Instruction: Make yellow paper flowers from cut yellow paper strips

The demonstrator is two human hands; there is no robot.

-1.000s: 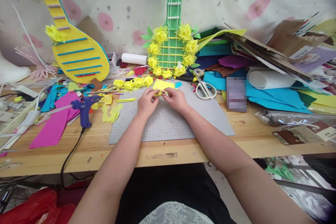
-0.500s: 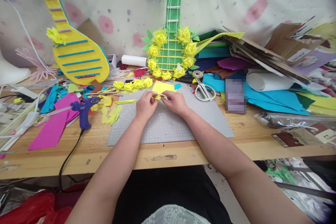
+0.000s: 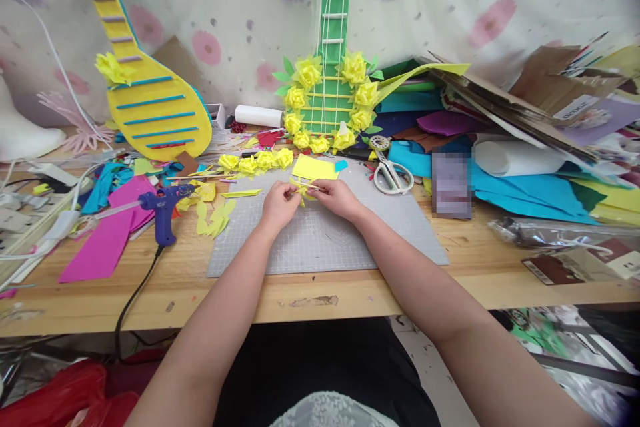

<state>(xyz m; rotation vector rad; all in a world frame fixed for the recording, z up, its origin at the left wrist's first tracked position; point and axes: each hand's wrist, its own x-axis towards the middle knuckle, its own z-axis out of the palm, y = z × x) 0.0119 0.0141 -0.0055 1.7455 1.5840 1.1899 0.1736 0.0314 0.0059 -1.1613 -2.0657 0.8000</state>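
Over the grey cutting mat (image 3: pixel 330 247), my left hand (image 3: pixel 281 204) pinches a small piece of yellow paper (image 3: pixel 303 192) between thumb and fingers. Facing it, my right hand (image 3: pixel 338 200) is closed on a thin light stick (image 3: pixel 302 184), which reaches across the yellow paper toward the left fingertips. The fingers partly cover the paper, so its full shape is hidden. Just beyond the hands lies a flat yellow sheet (image 3: pixel 314 168) with a small blue scrap (image 3: pixel 341 165) at its right end. A row of yellow paper flowers (image 3: pixel 256 161) rests behind my left hand.
A blue glue gun (image 3: pixel 164 213) stands at the left beside pink paper (image 3: pixel 103 247). White-handled scissors (image 3: pixel 394 178) lie on the right, near a phone (image 3: pixel 451 183). Behind stand a green flower-trimmed paper guitar (image 3: pixel 327 103) and a yellow lute-like one (image 3: pixel 160 107).
The whole view has shifted slightly. The fingers have moved a little, and more of the yellow paper now shows below the stick between my hands.
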